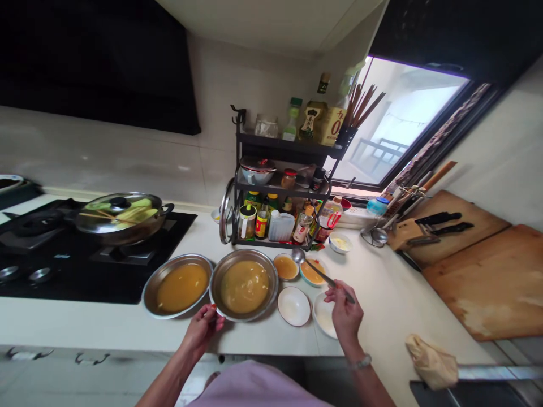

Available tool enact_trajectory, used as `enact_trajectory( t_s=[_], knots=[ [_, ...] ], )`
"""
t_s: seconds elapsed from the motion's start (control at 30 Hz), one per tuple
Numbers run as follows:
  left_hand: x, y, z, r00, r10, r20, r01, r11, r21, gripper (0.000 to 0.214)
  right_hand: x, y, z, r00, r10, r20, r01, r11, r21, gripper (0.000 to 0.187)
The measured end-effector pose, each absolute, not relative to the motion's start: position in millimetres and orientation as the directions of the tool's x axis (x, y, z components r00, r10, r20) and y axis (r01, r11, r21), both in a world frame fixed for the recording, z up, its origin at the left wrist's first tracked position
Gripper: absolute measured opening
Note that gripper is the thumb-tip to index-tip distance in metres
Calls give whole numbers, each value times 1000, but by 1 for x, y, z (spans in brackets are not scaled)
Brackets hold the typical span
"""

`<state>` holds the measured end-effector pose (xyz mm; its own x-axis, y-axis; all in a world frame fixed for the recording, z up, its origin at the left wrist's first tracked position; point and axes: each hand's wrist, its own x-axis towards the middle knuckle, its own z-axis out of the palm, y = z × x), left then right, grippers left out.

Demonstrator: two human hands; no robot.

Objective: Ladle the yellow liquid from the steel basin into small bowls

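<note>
Your lilac clothing point(258, 387) lay nearest the head camera, at the bottom of the view, and your forearms reached past it on either side to the counter point(390, 316). Your left hand point(203, 325) had its thumb and fingers drawn together at the near rim of the middle metal bowl point(237, 255), seemingly pinching it, perhaps to keep it steady; how firmly could not be told. That bowl stood before you, holding a yellowish-brown liquid with pale bits. Just left of it sat another metal bowl point(150, 288) of browner liquid, both probably kept close for easy reach. Your right hand point(345, 311) pinched the dark handle of the spoon point(298, 256), well back from its head, a grip that likely gave you reach while your fingers stayed clear of the liquids. The spoon's head pointed away from you, beside the small bowl point(287, 279) and the teal-rimmed bowl point(311, 284), both with orange contents; whether it touched either was unclear. Nearer you stood a white bowl point(294, 306), with a pale dish point(324, 316) partly under your right hand. Behind them, the black rack point(271, 244) stacked bottles and jars upward, presumably to save room, and the lidded pan point(110, 234) sat on the hob point(93, 282).
</note>
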<state>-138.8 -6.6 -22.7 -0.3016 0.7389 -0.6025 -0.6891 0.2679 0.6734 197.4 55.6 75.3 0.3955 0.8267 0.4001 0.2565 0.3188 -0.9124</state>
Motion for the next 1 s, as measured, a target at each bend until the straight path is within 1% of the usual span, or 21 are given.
enact_trajectory(
  t_s=[0.1,0.17,0.23,0.37,0.43,0.57,0.7,1.0],
  knots=[
    [-139,-7,-22,-293,738,-608,-691,276,668,19,222,61,67,477,807,348,311,215,-926,43],
    [-139,-7,-21,-290,736,-612,-686,286,669,19,233,61,61,495,806,325,333,169,-928,45],
    [-139,-7,-20,-294,735,-611,-682,286,673,19,238,60,55,508,811,289,319,134,-938,46],
    [-139,-7,-19,-301,736,-606,-676,284,681,19,240,59,45,566,801,195,223,79,-972,44],
    [-139,-7,-19,-307,728,-613,-676,287,679,18,242,61,41,627,765,149,149,71,-986,43],
    [-139,-7,-18,-313,718,-622,-679,289,675,17,252,69,37,719,690,76,5,104,-995,39],
    [-139,-7,-19,-301,730,-614,-678,288,676,16,257,73,39,734,675,77,-17,131,-991,34],
    [-140,-7,-20,-287,734,-616,-686,291,666,15,259,72,40,733,669,122,46,130,-990,30]
  ],
)
